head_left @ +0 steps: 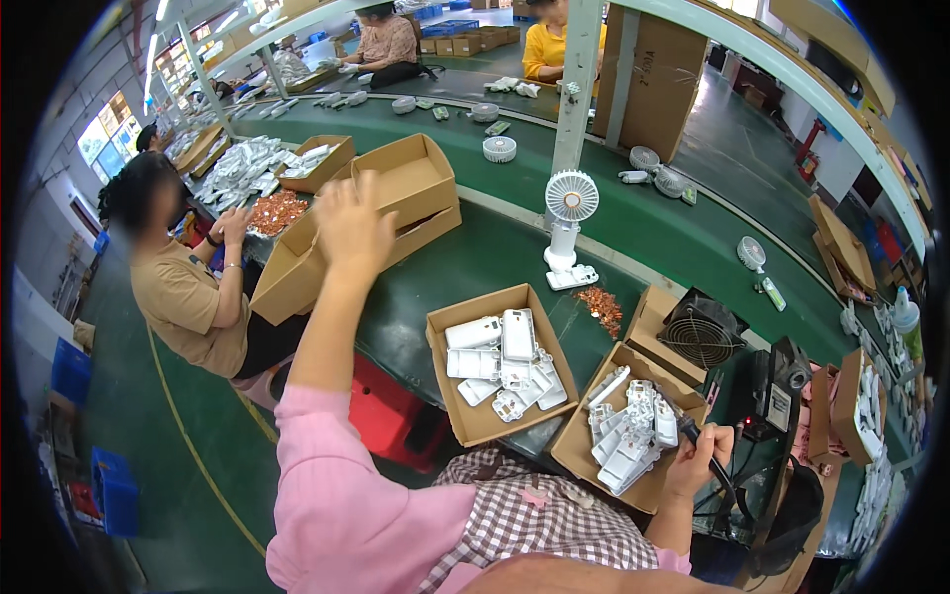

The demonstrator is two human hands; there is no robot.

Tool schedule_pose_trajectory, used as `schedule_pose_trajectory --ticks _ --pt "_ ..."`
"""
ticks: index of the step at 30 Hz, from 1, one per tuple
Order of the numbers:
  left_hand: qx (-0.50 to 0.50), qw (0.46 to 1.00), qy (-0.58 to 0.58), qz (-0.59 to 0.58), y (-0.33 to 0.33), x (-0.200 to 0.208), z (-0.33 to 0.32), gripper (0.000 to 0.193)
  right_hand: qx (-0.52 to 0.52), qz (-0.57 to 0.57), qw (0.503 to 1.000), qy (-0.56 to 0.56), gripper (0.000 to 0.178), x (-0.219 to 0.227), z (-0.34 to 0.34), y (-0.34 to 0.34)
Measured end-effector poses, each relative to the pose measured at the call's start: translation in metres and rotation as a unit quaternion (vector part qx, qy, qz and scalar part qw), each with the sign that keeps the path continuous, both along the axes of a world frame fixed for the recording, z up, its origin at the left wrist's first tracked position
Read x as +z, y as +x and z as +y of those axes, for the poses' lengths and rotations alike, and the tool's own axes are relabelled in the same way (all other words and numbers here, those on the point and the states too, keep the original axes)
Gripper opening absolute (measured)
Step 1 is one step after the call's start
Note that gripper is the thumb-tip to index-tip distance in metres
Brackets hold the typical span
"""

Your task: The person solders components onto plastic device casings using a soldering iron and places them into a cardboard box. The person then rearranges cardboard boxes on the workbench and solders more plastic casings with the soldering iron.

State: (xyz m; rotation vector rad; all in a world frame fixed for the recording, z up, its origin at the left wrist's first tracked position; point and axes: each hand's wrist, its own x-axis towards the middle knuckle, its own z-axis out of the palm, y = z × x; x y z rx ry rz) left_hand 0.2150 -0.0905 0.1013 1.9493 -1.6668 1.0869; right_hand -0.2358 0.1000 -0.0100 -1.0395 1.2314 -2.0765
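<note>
My left hand point(354, 230) reaches far out to the left, fingers spread, over the stacked empty cardboard boxes point(411, 166); whether it touches them I cannot tell. At the lower right, my right hand point(698, 463) grips a soldering iron point(691, 432) by its black handle, with a dark cable trailing from it. Beside that hand stands a cardboard tray point(571, 447) of white plastic housings point(633, 436). Left of it, a second cardboard box point(450, 411) holds more white housings point(517, 337). Some of these parts show small boards inside.
A white handheld fan point(572, 198) stands upright by a pile of small copper-coloured parts point(601, 309). To the right are a black fume fan point(701, 335) and a soldering station point(777, 391). Beyond runs a green conveyor point(614, 183) with fan parts. A co-worker point(198, 287) sits left.
</note>
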Motion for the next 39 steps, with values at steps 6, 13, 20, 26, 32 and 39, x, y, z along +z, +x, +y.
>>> schedule_pose_trajectory --ticks 6,13,20,26,32,39 --pt "0.143 0.949 0.182 0.216 0.079 -0.004 0.050 0.087 0.021 0.002 1.000 0.001 0.024 0.004 -0.001 0.002" --pt "0.049 0.939 0.286 0.187 0.078 -0.011 0.009 0.076 0.014 -0.006 1.000 -0.010 0.024 0.006 0.001 0.003" --pt "0.206 0.879 0.295 0.313 0.081 -0.049 -0.007 0.074 0.007 -0.006 1.000 -0.006 0.024 0.005 0.003 0.002" --pt "0.230 0.833 0.456 0.213 0.084 -0.030 -0.025 0.055 0.001 -0.008 1.000 -0.019 0.023 0.008 0.001 0.005" --pt "0.278 0.808 0.468 0.227 0.097 -0.052 -0.034 0.046 0.000 -0.011 0.999 -0.033 0.023 0.008 0.002 0.002" --pt "0.261 0.864 0.380 0.202 0.112 -0.039 -0.005 0.032 0.018 -0.036 0.999 -0.014 0.024 0.007 0.004 -0.001"
